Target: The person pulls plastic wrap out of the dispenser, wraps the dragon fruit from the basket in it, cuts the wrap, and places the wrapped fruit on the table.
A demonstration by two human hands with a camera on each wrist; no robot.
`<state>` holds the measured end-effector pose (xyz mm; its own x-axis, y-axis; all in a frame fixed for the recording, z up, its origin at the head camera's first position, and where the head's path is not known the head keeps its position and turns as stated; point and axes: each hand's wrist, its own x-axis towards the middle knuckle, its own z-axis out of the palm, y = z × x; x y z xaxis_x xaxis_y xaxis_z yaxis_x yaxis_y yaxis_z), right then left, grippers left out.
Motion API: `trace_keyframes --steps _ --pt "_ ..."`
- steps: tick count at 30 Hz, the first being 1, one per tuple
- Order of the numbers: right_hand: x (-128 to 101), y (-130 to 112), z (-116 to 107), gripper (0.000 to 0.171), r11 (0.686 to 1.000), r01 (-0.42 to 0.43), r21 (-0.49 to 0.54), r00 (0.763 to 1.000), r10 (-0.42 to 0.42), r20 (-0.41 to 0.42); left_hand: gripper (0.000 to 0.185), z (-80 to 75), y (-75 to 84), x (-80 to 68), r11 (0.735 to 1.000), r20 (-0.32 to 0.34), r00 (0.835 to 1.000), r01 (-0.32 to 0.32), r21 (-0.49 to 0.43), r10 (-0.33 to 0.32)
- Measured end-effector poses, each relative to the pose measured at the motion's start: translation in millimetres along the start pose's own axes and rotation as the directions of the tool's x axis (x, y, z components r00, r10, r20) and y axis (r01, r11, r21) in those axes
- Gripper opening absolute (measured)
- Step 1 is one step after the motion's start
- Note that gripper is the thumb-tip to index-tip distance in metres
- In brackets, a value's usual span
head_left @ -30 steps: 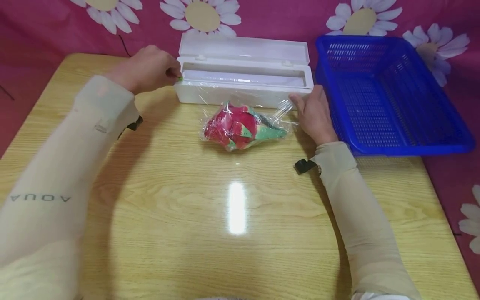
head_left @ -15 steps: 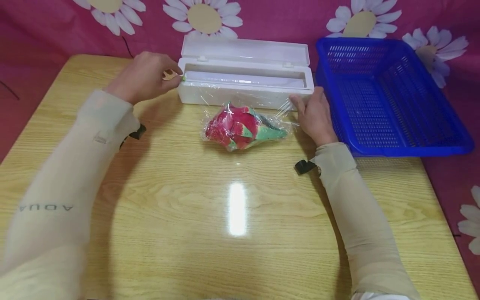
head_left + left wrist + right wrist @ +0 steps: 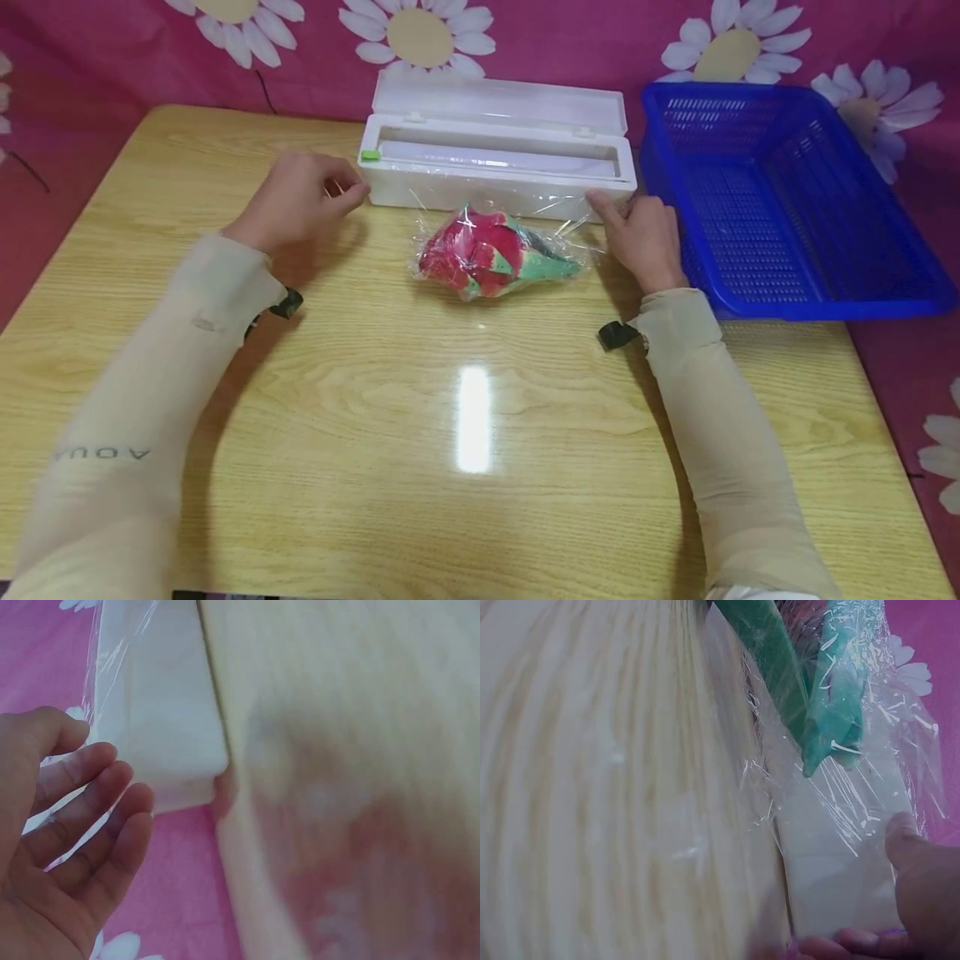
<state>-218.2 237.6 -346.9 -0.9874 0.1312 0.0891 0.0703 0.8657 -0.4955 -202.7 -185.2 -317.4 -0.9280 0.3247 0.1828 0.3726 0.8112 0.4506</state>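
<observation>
The left hand [image 3: 296,200] hung loosely curled, holding nothing, near the box [image 3: 495,171]. The right hand [image 3: 645,237] touched the film [image 3: 558,208] over the fruit [image 3: 491,254]; tearing cleanly probably needed it kept taut

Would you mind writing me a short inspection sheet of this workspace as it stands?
Surface: glossy wooden table with a light glare spot.
Job's things: red and green dragon fruit wrapped in cling film, lying just in front of the white film dispenser box, lid open, green slider at its left end.
Clutter: blue plastic basket on the right; nothing seen in it.
Grippers: left hand beside the box's left end, fingers loosely bent, holding nothing; right hand at the box's right front corner, fingers on the film.
Cables: thin dark cord behind the table.
Surroundings: pink cloth with white daisies.
</observation>
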Motion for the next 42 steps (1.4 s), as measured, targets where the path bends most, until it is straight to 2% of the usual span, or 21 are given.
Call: trace_keyframes --steps 6,13,16,20,23,26,27,30,32,34,37,39,40,42 --pt "-3.0 -0.2 -0.9 0.079 1.0 0.008 -0.024 1.0 -0.008 -0.002 0.039 16.0 10.3 -1.1 0.99 0.082 0.994 0.08 -0.115 -0.071" --pt "-5.0 -4.2 -0.2 0.074 0.995 0.099 -0.002 0.995 -0.099 -0.003 0.055 25.2 24.1 4.4 0.966 0.119 0.978 0.191 -0.174 -0.171" --pt "-3.6 -4.4 1.3 0.07 0.992 0.109 0.056 0.994 -0.11 0.002 0.059 28.0 26.0 8.1 0.952 0.141 0.967 0.237 -0.195 -0.212" --pt "-2.1 -3.8 7.2 0.06 0.97 0.073 0.234 0.996 -0.083 0.03 0.061 34.0 24.5 9.8 0.933 0.169 0.957 0.271 -0.236 -0.235" --pt "-1.5 -4.2 11.8 0.051 0.901 0.006 0.433 0.997 -0.041 0.072 0.061 38.0 23.8 10.2 0.92 0.176 0.954 0.285 -0.268 -0.245" --pt "-0.1 -4.1 13.7 0.043 0.785 -0.066 0.617 0.991 -0.018 0.129 0.055 40.7 25.1 13.0 0.902 0.173 0.959 0.273 -0.334 -0.226" --pt "0.2 -3.5 14.0 0.039 0.735 -0.087 0.672 0.989 -0.017 0.146 0.052 41.4 25.5 14.5 0.893 0.172 0.961 0.267 -0.361 -0.218" --pt "0.6 -1.8 15.1 0.033 0.641 -0.111 0.76 0.982 -0.045 0.182 0.045 43.9 26.4 17.0 0.861 0.166 0.965 0.258 -0.439 -0.205" --pt "0.2 -1.4 15.3 0.03 0.594 -0.119 0.795 0.979 -0.062 0.193 0.042 45.5 26.6 18.6 0.83 0.163 0.964 0.264 -0.491 -0.21" --pt "-0.2 -2.2 15.1 0.028 0.545 -0.13 0.828 0.976 -0.075 0.203 0.038 47.1 27.0 19.8 0.786 0.168 0.963 0.268 -0.557 -0.209" --pt "-0.4 -4.3 14.5 0.028 0.436 -0.17 0.884 0.969 -0.09 0.231 0.028 49.7 27.7 20.7 0.701 0.181 0.964 0.267 -0.661 -0.196" --pt "-0.6 -5.6 13.8 0.028 0.375 -0.198 0.906 0.961 -0.107 0.254 0.023 50.8 28.8 20.7 0.648 0.189 0.963 0.268 -0.713 -0.192" --pt "-0.7 -6.1 13.4 0.028 0.349 -0.213 0.913 0.957 -0.115 0.267 0.022 51.2 29.6 20.8 0.63 0.191 0.962 0.273 -0.727 -0.196" --pt "-1.1 -7.0 12.4 0.03 0.33 -0.225 0.917 0.95 -0.133 0.281 0.023 52.4 31.1 21.8 0.596 0.187 0.962 0.269 -0.756 -0.198"
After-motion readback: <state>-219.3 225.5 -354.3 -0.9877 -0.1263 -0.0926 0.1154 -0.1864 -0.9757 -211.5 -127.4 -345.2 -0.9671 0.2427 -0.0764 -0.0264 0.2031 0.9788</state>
